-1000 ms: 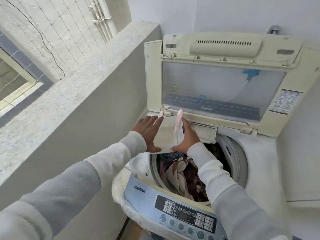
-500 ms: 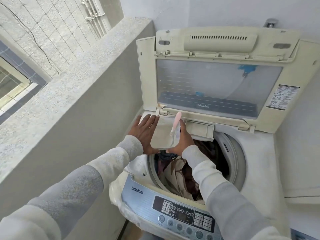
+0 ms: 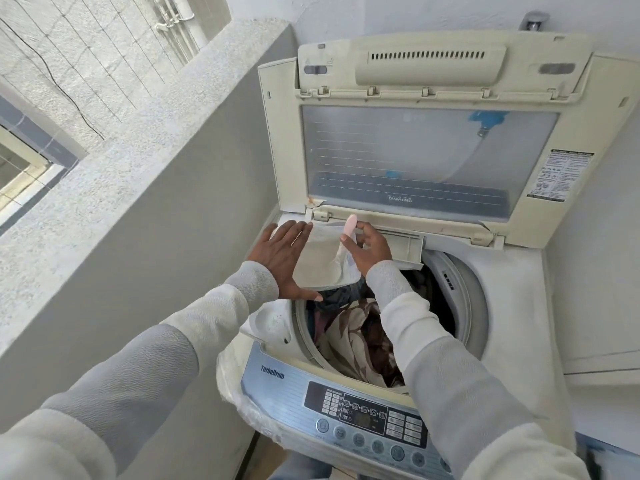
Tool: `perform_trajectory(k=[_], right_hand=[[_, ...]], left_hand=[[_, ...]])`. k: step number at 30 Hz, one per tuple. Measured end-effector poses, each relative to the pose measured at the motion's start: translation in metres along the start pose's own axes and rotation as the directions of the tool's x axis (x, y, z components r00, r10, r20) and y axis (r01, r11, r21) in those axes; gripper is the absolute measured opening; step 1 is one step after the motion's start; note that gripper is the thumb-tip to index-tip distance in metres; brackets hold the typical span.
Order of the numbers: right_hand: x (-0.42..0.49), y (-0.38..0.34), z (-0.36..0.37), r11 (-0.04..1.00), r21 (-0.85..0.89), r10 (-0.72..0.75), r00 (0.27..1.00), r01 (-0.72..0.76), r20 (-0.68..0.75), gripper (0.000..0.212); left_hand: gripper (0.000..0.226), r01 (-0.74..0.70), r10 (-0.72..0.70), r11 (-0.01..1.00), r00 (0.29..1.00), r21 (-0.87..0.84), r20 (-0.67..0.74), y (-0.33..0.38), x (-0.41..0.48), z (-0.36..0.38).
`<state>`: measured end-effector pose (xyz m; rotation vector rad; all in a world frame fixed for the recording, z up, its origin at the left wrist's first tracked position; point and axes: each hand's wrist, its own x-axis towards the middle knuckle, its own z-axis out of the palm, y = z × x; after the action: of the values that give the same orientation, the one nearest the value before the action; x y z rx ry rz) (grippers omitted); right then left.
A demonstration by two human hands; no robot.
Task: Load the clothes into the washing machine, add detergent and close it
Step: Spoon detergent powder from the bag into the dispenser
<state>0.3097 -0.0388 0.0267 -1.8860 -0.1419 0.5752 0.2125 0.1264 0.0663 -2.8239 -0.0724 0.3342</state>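
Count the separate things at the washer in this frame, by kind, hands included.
2 hands: left hand, right hand
1 white pouch
1 pink scoop
1 washing machine
1 lid, raised
1 heap of clothes in the drum; single pieces cannot be counted
Total: 7

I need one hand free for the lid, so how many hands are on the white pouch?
2. The left hand lies flat against the left side of the white plastic pouch; the right hand grips its right edge with a pink plastic stick. Neither is hidden.
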Motion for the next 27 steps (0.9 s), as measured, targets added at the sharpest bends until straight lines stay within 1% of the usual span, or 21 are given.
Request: perform_trajectory(k=[2,4,7,9,10,12,14,16,19,23,25,27], right_hand=[[0.001,0.001,0.0,1.0,0.027,0.013,1.0,-0.012,-0.02,0.042],[0.001,-0.001,-0.001,0.999,0.036,0.019,0.998,-0.016,-0.058,0.038],[-0.004,-0.008,-0.004,0.994,-0.095,-0.062,0.991,0.05,-0.12,0.024],[-0.012,-0.009,-0.007,0.974,-0.205,-0.13,0.981,0.099,-0.144,0.009],[-0.017,-0.007,-0.009,0.956,-0.267,-0.173,0.971,0.125,-0.166,0.006],[-0.026,-0.001,-0.013,0.931,-0.329,-0.223,0.959,0.156,-0.175,0.007],[-0.031,0.007,-0.015,0.919,-0.347,-0.242,0.962,0.187,-0.124,0.008],[-0.034,0.013,-0.014,0.896,-0.39,-0.264,0.961,0.213,-0.08,0.014],[-0.038,0.017,-0.01,0.882,-0.414,-0.269,0.962,0.226,-0.047,0.015],[-0.037,0.022,-0.012,0.875,-0.435,-0.23,0.973,0.212,0.012,0.015],[-0.041,0.025,-0.014,0.883,-0.413,-0.246,0.969,0.222,-0.005,0.017],[-0.049,0.022,-0.014,0.907,-0.342,-0.291,0.953,0.247,-0.085,0.017]], left_hand=[[0.133,-0.02,0.019,1.0,1.0,-0.02,-0.013,-0.003,0.0,0.001],[0.132,-0.02,0.019,0.999,1.0,-0.042,-0.02,-0.005,0.001,0.002],[0.137,-0.013,0.012,0.999,1.0,-0.044,-0.012,-0.005,0.0,0.001],[0.139,-0.005,0.004,0.999,1.0,-0.051,-0.017,-0.007,-0.002,0.001],[0.139,-0.004,0.003,0.999,1.0,-0.052,-0.022,-0.008,-0.003,0.001],[0.14,-0.007,0.006,0.999,1.0,-0.05,-0.027,-0.009,-0.004,0.002],[0.14,-0.01,0.009,0.999,1.0,-0.052,-0.03,-0.009,-0.004,0.002],[0.14,-0.009,0.008,0.998,1.0,-0.058,-0.028,-0.007,-0.003,0.001],[0.14,-0.011,0.01,0.998,1.0,-0.057,-0.018,-0.004,-0.001,0.0],[0.139,-0.013,0.012,0.998,1.0,-0.055,-0.015,0.0,0.001,-0.002],[0.138,-0.02,0.019,0.998,1.0,-0.052,-0.015,0.004,0.002,-0.004],[0.138,-0.017,0.016,0.998,1.0,-0.056,-0.026,0.004,0.003,-0.004]])
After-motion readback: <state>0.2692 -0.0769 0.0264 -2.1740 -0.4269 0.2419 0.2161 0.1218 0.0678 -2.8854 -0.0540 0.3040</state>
